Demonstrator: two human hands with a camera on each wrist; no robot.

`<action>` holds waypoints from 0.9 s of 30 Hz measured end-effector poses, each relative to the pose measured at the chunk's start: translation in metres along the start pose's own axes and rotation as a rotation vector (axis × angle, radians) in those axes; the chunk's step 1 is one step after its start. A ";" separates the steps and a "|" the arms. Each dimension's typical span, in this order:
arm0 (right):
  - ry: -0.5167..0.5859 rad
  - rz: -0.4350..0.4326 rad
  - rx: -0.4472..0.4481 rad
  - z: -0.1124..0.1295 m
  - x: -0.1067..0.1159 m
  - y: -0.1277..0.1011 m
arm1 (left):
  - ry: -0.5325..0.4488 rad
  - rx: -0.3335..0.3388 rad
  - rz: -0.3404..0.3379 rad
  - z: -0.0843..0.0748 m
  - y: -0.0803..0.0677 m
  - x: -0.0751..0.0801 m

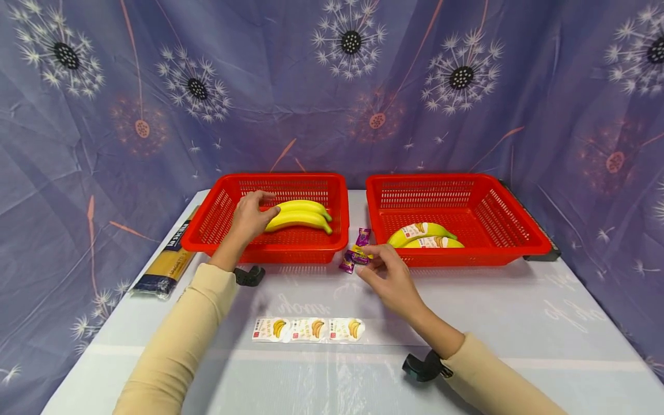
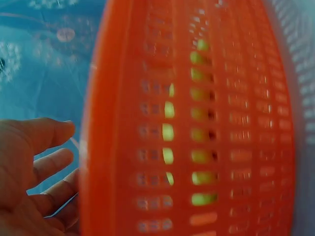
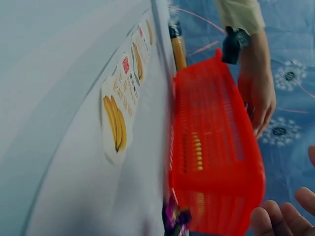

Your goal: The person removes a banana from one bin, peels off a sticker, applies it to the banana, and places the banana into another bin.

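Observation:
My left hand (image 1: 253,214) hovers over the left red basket (image 1: 282,257), its fingers loosely bent and nothing between them. Close by its fingertips, two yellow bananas (image 1: 300,219) lie side by side in that basket; through the wall slots in the left wrist view, only strips of them show. My right hand (image 1: 390,278) is above the table between the baskets, thumb and fingers apart. Several purple candy wrappers (image 1: 358,256) lie just beyond its fingertips, partly covered by them in the head view. The right wrist view shows the fingers (image 3: 290,219) empty.
Two bananas with labels (image 1: 422,233) are in the right red basket (image 1: 519,245). A sheet of banana stickers (image 1: 308,329) lies at the table's front middle. A spaghetti pack (image 1: 165,262) is left of the left basket. Beside the right basket is a dark object (image 1: 544,253).

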State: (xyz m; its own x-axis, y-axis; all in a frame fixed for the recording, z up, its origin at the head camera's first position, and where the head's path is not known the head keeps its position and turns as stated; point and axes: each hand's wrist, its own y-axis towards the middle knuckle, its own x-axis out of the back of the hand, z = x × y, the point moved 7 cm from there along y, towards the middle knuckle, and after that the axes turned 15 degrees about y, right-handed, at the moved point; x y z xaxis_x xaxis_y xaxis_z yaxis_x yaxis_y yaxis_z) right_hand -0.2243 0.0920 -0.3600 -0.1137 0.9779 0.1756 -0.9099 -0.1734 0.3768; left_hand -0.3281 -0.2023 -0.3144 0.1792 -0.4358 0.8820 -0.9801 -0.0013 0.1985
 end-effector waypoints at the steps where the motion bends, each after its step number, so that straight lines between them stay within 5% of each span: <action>1: 0.007 0.007 0.004 0.000 -0.005 0.004 | 0.002 0.011 0.009 0.004 0.003 -0.001; 13: 0.083 -0.057 -0.027 -0.029 -0.035 0.043 | 0.129 0.066 0.193 0.027 0.033 -0.027; 19: 0.059 -0.054 0.021 -0.029 -0.041 0.048 | 0.158 0.052 0.288 0.030 0.034 -0.042; 27: 0.052 -0.053 0.050 -0.039 -0.044 0.051 | 0.156 0.024 0.336 0.029 0.035 -0.053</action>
State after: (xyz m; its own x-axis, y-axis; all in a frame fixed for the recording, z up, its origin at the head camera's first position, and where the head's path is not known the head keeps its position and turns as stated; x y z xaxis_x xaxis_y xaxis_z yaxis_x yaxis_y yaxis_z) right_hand -0.2813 0.0448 -0.3835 -0.0877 0.9903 0.1076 -0.8945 -0.1258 0.4291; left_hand -0.3745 -0.2057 -0.3663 -0.1441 -0.2728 0.9512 -0.9878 0.0964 -0.1220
